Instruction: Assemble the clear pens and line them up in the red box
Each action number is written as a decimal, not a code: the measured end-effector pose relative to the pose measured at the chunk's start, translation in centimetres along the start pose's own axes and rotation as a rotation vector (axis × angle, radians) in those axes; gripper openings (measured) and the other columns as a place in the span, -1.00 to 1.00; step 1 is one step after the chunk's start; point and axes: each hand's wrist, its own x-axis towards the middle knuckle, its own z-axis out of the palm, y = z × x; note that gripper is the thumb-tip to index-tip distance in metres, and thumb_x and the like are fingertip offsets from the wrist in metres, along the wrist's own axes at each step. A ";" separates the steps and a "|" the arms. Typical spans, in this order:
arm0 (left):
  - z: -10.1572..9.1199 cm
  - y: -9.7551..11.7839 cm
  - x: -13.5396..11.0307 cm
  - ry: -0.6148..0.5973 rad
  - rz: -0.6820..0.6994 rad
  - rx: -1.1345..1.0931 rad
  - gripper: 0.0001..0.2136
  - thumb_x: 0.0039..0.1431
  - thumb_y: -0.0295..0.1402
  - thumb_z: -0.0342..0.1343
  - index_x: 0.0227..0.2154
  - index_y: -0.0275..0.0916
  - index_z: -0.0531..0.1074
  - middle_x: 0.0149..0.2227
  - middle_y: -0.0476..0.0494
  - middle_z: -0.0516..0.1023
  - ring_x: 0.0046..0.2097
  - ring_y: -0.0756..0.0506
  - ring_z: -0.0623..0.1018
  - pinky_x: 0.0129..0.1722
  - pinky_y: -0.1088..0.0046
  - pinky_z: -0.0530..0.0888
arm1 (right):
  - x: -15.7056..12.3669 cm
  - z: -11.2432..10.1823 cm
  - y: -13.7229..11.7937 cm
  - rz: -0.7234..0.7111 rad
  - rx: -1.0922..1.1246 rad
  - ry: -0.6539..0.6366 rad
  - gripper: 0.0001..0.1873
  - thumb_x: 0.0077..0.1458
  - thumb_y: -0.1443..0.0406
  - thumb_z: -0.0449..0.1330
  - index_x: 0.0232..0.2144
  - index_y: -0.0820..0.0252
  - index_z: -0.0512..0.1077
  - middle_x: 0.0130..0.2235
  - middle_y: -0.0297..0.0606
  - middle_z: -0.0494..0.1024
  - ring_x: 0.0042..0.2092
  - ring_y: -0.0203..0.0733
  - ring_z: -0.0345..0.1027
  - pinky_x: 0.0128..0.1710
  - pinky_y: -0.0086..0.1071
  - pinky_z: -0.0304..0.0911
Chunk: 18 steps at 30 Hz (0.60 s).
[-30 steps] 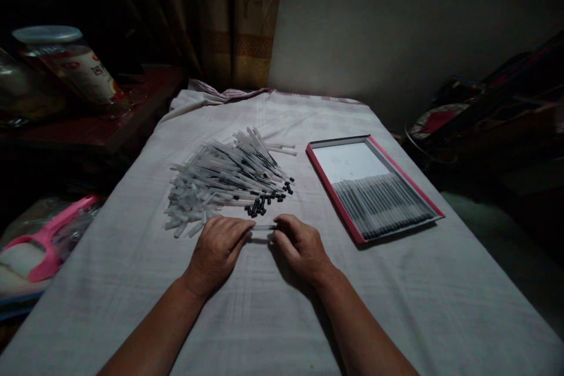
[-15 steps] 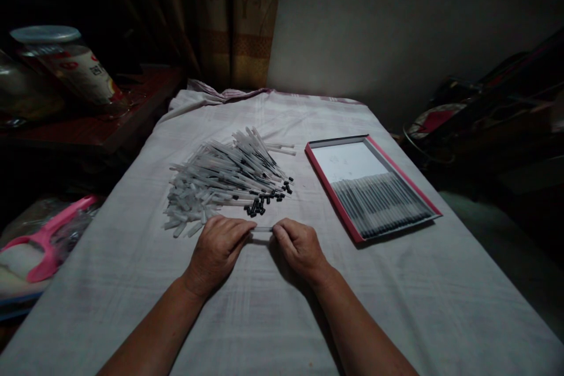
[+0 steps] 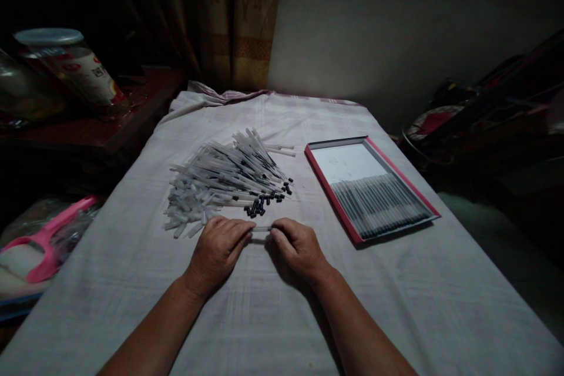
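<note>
Between my two hands lies a slim translucent pen (image 3: 261,229), held level just above the cloth. My left hand (image 3: 220,249) is closed on its left end, and my right hand (image 3: 297,247) pinches the right end; both ends are hidden by the fingers. Just beyond my hands are small black end plugs (image 3: 255,208) in a loose group. Behind them spreads a heap of clear pen barrels and refills (image 3: 224,167), with short frosted caps (image 3: 187,208) piled at its left. To the right, a red-edged shallow box (image 3: 332,202) holds a row of pens (image 3: 379,202) with dark ends.
A pale checked cloth (image 3: 247,317) covers the table. At left, a jar with a lid (image 3: 83,70) stands on a dark red side table (image 3: 150,94), above a pink plastic item (image 3: 48,241). A curtain (image 3: 247,17) and a pale wall panel (image 3: 352,29) rise behind.
My right hand has shifted very slightly left, so a little less of the pen shows between my hands. The heap and the box look the same.
</note>
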 end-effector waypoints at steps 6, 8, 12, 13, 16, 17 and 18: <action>0.1 -0.1 -0.1 0.020 0.002 0.025 -0.85 0.35 -0.37 0.02 -0.12 -0.22 0.45 -0.24 -0.12 0.65 -0.21 -0.11 0.59 -0.16 0.29 0.38 | 0.9 -0.2 0.2 0.029 -0.052 -0.037 -0.72 0.29 0.27 0.02 -0.37 0.14 0.50 -0.40 -0.27 0.59 -0.35 -0.23 0.46 -0.34 -0.43 0.28; 0.1 -0.1 -0.1 0.036 -0.015 0.033 -0.85 0.35 -0.37 0.02 -0.12 -0.22 0.45 -0.25 -0.13 0.64 -0.21 -0.11 0.59 -0.16 0.30 0.39 | 1.8 -0.2 0.8 0.026 -0.135 0.000 -0.76 0.27 0.28 0.05 -0.31 0.15 0.53 -0.32 -0.22 0.61 -0.28 -0.19 0.48 -0.28 -0.39 0.30; 0.2 -0.3 -0.3 0.072 -0.049 0.046 -0.83 0.36 -0.37 0.01 -0.08 -0.23 0.45 -0.24 -0.14 0.64 -0.21 -0.12 0.60 -0.20 0.32 0.43 | 4.0 -0.3 1.9 0.070 -0.360 0.066 -0.77 0.19 0.32 0.15 -0.14 0.11 0.55 -0.21 -0.18 0.60 -0.23 -0.14 0.47 -0.25 -0.37 0.30; 0.3 -0.3 -0.3 0.085 -0.053 0.048 -0.82 0.36 -0.36 0.01 -0.08 -0.23 0.45 -0.23 -0.15 0.64 -0.21 -0.13 0.60 -0.21 0.33 0.45 | 4.6 -0.3 2.0 0.101 -0.413 0.059 -0.77 0.18 0.32 0.17 -0.13 0.08 0.56 -0.21 -0.19 0.59 -0.25 -0.15 0.46 -0.29 -0.38 0.29; 0.4 -0.4 -0.4 0.107 -0.059 0.039 -0.82 0.36 -0.35 0.00 -0.08 -0.24 0.44 -0.23 -0.15 0.63 -0.21 -0.11 0.61 -0.22 0.37 0.48 | 6.0 -0.3 1.7 0.182 -0.536 -0.029 -0.78 0.19 0.27 0.18 -0.13 0.02 0.57 -0.21 -0.22 0.55 -0.27 -0.17 0.44 -0.35 -0.41 0.24; 0.4 -0.4 -0.4 0.110 -0.057 0.033 -0.82 0.36 -0.35 0.00 -0.08 -0.24 0.43 -0.23 -0.15 0.63 -0.21 -0.11 0.61 -0.22 0.38 0.49 | 6.4 -0.3 1.5 0.198 -0.566 -0.061 -0.77 0.21 0.25 0.16 -0.13 0.01 0.57 -0.20 -0.23 0.55 -0.25 -0.18 0.44 -0.35 -0.41 0.24; 0.5 -0.4 -0.4 0.114 -0.053 0.032 -0.82 0.36 -0.36 -0.01 -0.08 -0.24 0.43 -0.23 -0.15 0.63 -0.22 -0.10 0.61 -0.22 0.39 0.49 | 6.6 -0.3 1.3 0.210 -0.590 -0.087 -0.77 0.22 0.24 0.15 -0.12 0.00 0.56 -0.18 -0.24 0.54 -0.24 -0.17 0.44 -0.35 -0.41 0.23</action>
